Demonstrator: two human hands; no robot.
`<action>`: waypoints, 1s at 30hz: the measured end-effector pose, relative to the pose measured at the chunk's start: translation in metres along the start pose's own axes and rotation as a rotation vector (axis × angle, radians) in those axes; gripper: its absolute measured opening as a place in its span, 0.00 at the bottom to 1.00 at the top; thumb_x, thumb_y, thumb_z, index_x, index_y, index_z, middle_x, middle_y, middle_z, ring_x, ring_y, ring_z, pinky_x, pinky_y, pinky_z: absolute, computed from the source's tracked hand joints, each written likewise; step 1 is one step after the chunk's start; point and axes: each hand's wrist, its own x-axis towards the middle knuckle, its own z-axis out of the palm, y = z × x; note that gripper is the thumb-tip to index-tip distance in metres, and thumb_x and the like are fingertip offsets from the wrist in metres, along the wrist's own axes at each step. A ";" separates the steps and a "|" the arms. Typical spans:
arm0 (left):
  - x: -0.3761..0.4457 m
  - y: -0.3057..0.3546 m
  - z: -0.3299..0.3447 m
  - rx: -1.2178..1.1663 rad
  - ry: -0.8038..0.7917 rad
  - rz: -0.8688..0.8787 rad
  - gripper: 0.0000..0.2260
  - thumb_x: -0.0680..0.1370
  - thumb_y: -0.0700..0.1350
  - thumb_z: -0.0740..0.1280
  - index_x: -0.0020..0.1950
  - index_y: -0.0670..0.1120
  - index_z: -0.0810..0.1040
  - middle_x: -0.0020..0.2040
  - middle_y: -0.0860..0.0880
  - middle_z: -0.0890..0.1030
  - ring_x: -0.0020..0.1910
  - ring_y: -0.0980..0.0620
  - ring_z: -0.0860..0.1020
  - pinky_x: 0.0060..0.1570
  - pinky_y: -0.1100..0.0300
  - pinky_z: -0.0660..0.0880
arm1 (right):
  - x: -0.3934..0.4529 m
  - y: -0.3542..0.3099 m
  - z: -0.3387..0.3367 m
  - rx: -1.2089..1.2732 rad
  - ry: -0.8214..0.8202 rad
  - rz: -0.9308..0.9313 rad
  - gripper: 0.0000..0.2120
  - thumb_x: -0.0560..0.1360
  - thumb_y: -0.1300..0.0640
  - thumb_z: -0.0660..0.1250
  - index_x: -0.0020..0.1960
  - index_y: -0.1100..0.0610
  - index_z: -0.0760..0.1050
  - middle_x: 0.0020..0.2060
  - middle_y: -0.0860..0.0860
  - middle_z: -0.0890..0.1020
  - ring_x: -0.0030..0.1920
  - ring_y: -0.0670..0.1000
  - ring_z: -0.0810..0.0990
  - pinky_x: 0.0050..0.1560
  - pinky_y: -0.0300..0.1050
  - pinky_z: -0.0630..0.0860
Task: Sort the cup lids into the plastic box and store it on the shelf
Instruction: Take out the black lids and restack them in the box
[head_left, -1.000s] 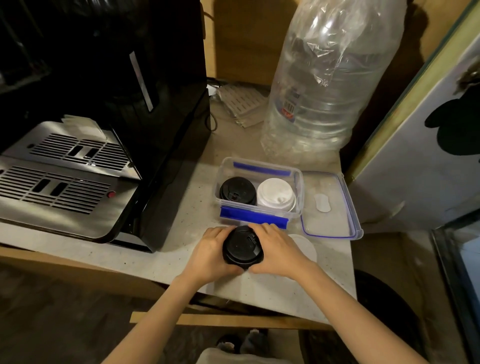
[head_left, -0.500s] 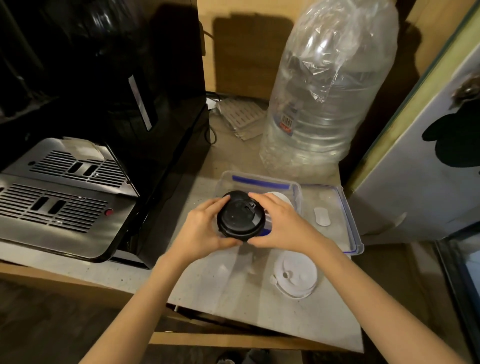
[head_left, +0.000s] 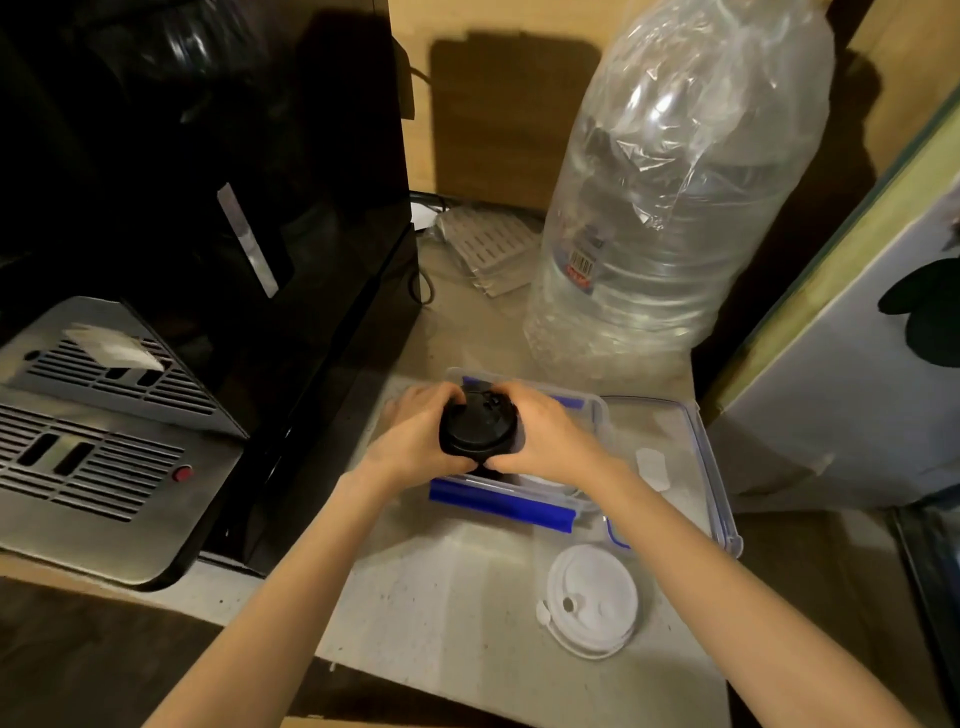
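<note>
Two hands | head view: stack of black cup lids (head_left: 479, 427) is clasped between left hand (head_left: 415, 435) and right hand (head_left: 545, 436), held over plastic box (head_left: 592, 410) for lowering in | white lid (head_left: 592, 600) left on tabletop (head_left: 441, 597), box cover (head_left: 670, 452) laid open beside.

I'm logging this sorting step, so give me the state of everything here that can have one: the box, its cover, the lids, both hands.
plastic box: open, on the counter.
box cover: off, lying flat right of the box.
black lids: a stack, held over the box's left side.
white lid: loose on the counter, outside the box.
left hand: gripping the stack's left side.
right hand: gripping its right side.
</note>
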 end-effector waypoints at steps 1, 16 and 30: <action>0.002 -0.002 0.001 0.025 0.001 -0.014 0.26 0.60 0.53 0.75 0.54 0.51 0.70 0.56 0.50 0.76 0.59 0.48 0.71 0.55 0.53 0.67 | 0.002 0.002 0.003 -0.008 -0.015 0.006 0.31 0.61 0.52 0.75 0.60 0.55 0.69 0.55 0.53 0.79 0.56 0.54 0.77 0.53 0.50 0.76; 0.019 -0.012 0.001 0.140 -0.270 -0.011 0.24 0.61 0.53 0.75 0.52 0.54 0.69 0.68 0.51 0.67 0.72 0.48 0.50 0.71 0.46 0.45 | 0.002 0.008 0.009 -0.090 -0.158 0.023 0.30 0.63 0.49 0.75 0.60 0.56 0.67 0.58 0.53 0.76 0.56 0.53 0.75 0.51 0.45 0.74; 0.007 -0.001 0.004 0.064 -0.184 -0.013 0.27 0.64 0.50 0.74 0.61 0.51 0.70 0.70 0.47 0.69 0.75 0.49 0.48 0.72 0.47 0.42 | -0.005 0.009 0.011 -0.083 -0.098 -0.025 0.30 0.65 0.52 0.73 0.65 0.54 0.69 0.59 0.52 0.76 0.58 0.52 0.75 0.54 0.41 0.70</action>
